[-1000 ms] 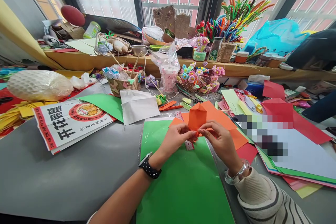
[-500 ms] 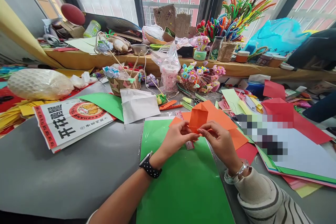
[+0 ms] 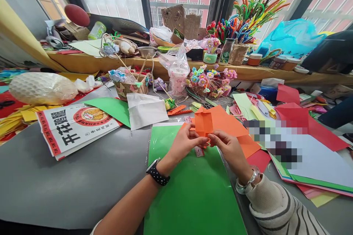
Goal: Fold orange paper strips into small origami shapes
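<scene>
A small piece of folded orange paper (image 3: 204, 122) with crease lines is held up between my two hands. My left hand (image 3: 185, 141) pinches its lower left part between thumb and fingers. At its lower right corner, my right hand (image 3: 226, 147) grips the edge with thumb and fingertips, close to the left fingertips. Below both hands lies a green sheet (image 3: 193, 194) in a clear sleeve. A pink patterned ruler (image 3: 199, 151) shows partly under the hands. Larger orange sheets (image 3: 230, 123) lie just behind and to the right.
To the left, a printed paper bag (image 3: 79, 128) and a white napkin (image 3: 147, 112) lie on the grey table (image 3: 91, 187). A drink cup (image 3: 177, 80) and a basket of crafted flowers (image 3: 129, 86) stand behind. Stacked coloured paper (image 3: 322, 158) covers the right side.
The folded orange paper has shifted slightly left and turned to face me more squarely. Both hands remain closed on its lower edge.
</scene>
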`<state>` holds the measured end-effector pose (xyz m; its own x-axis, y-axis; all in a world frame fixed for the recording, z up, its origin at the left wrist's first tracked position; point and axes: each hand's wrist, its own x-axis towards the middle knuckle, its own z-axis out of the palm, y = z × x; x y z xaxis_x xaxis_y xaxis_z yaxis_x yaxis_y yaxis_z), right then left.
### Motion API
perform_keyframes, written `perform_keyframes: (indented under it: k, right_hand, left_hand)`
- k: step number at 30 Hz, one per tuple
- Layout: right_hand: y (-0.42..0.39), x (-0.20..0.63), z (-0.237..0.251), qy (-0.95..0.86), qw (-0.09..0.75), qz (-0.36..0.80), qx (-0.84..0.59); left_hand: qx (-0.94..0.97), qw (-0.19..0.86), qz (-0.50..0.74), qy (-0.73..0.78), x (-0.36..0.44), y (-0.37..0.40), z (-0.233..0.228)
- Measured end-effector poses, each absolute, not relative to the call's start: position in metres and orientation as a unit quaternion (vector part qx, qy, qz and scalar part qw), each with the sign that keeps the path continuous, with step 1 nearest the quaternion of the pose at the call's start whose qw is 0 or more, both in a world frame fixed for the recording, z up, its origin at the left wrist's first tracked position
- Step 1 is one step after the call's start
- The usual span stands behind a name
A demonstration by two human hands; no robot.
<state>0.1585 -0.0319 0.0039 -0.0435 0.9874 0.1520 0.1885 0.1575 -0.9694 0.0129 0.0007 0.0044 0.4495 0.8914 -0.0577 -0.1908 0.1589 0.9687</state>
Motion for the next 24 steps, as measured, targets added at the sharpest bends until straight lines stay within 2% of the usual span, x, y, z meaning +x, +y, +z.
perform_keyframes:
  k: [11,24]
  right_hand:
    - [-0.034,0.149,-0.002,-0.528,0.524,0.439,-0.503]
    - [-0.034,0.145,-0.001,-0.525,0.539,0.437,-0.493]
  left_hand:
    - [0.539,0.657,0.42,0.319,0.014,0.0,0.001]
    - [0.512,0.684,0.418,0.307,0.017,-0.003,0.004]
